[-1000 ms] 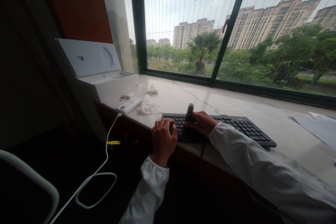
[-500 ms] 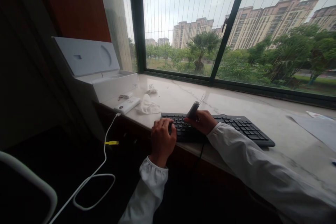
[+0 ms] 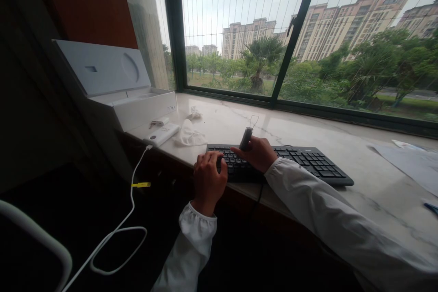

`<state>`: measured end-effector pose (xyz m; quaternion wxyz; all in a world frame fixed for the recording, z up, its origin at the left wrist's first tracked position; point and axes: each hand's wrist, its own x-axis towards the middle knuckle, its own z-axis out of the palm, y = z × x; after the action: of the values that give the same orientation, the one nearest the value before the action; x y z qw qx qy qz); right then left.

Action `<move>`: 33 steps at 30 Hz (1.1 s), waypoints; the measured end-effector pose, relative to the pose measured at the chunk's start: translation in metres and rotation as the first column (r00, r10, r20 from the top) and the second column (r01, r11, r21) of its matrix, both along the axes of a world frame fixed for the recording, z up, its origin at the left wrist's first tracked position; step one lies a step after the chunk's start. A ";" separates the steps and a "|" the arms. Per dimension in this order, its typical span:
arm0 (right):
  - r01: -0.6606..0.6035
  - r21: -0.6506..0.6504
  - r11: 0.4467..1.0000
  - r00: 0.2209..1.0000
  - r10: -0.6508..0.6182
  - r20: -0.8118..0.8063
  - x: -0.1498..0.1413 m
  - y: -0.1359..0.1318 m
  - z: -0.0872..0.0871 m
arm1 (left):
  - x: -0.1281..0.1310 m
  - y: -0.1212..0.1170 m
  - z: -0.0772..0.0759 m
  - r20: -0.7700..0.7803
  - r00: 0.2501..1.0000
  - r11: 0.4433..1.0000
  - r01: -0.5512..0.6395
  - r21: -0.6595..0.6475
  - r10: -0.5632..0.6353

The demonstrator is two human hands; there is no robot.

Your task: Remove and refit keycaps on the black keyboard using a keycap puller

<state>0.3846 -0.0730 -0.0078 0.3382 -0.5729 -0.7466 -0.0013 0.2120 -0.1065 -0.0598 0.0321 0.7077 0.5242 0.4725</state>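
A black keyboard [image 3: 304, 164] lies on the marble-patterned sill along its front edge. My left hand [image 3: 209, 175] is curled over the keyboard's left end, with the thumb on the keys and the fingertips partly hidden. Above the middle keys, my right hand [image 3: 260, 153] is closed around the dark handle of a keycap puller [image 3: 246, 138]. Its thin wire loops point up, away from the keys, and nothing shows between them. The right hand covers part of the keyboard.
An open white box [image 3: 143, 109] stands at the left, with a white power bank [image 3: 161, 135] and crumpled wrapping [image 3: 191, 132] near it. A white cable [image 3: 132, 203] hangs off the edge. Paper [image 3: 407, 159] and a blue item [image 3: 430, 208] lie at the right. The window [image 3: 226, 91] closes the back.
My right hand has turned the keycap puller more upright, and its wire loops now show wider. My left hand keeps its place on the keyboard. The whole view has shifted slightly.
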 end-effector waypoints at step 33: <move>-0.187 -0.087 0.979 0.958 0.201 0.207 0.000 0.000 0.005 | 0.000 0.000 0.000 0.000 1.000 1.000 -0.003 0.006 0.003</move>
<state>0.3848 -0.0730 -0.0024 0.2348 -0.5045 -0.8309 -0.0050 0.2117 -0.1069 -0.0599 0.0294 0.7071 0.5238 0.4740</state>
